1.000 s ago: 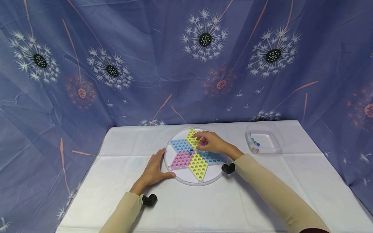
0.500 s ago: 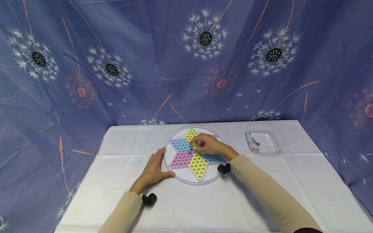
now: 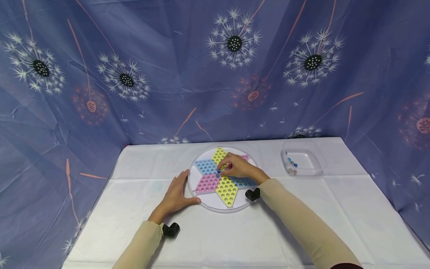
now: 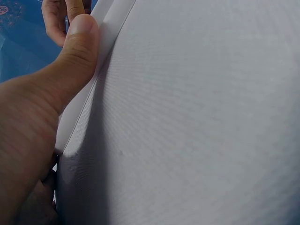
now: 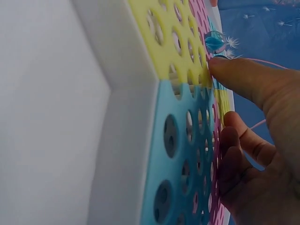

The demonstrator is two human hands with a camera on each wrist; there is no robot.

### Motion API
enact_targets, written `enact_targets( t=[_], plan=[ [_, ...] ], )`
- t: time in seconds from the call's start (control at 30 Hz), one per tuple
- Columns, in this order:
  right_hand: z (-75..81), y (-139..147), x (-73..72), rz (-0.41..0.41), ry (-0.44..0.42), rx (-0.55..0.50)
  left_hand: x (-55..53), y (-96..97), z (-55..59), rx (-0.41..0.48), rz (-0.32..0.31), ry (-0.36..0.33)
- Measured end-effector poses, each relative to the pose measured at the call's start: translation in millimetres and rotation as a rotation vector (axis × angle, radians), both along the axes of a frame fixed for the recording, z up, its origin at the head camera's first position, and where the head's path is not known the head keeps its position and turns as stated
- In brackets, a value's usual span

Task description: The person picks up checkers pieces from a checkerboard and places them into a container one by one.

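Observation:
A round white Chinese checkers board (image 3: 208, 207) with a pink, yellow and blue star of holes lies on the table. My left hand (image 3: 176, 194) rests against its left rim, fingers extended and thumb (image 4: 79, 51) at the near edge. Over the middle of the board, my right hand (image 3: 239, 166) pinches a dark blue marble (image 3: 219, 171) between thumb and index finger; the fingers partly hide it. Beside it sits another blue marble (image 3: 217, 176). In the right wrist view, a clear marble with a teal swirl (image 5: 215, 42) shows just past my thumb (image 5: 229, 70).
To the right of the board stands a clear plastic box (image 3: 317, 172) with several marbles (image 3: 293, 163) along its left side. A white cloth (image 3: 268, 239) covers the table. Behind it hangs a blue curtain (image 3: 188, 56) with a dandelion print.
My right hand has moved a little left and down over the board, and its thumb and index finger have closed on the dark blue marble. My left hand stays at the rim.

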State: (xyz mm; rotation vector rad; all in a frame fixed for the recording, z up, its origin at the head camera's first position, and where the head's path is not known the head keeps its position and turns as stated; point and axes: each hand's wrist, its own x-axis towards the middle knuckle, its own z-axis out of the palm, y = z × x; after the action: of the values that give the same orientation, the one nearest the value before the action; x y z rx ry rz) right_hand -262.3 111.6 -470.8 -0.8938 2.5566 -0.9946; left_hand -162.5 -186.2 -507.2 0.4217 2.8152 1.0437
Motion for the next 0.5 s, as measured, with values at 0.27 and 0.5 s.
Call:
enact_targets(
  t=[0.27,0.5],
  plan=[
    [-1.6,0.5,0.5,-0.008,0.013,-0.001,0.3,0.1,-0.6,0.005,-0.007,0.024],
    [-3.7,0.3,0.1,-0.005,0.012,-0.013,0.3,-0.5,-0.7,0.01,-0.006,0.01]
  ],
)
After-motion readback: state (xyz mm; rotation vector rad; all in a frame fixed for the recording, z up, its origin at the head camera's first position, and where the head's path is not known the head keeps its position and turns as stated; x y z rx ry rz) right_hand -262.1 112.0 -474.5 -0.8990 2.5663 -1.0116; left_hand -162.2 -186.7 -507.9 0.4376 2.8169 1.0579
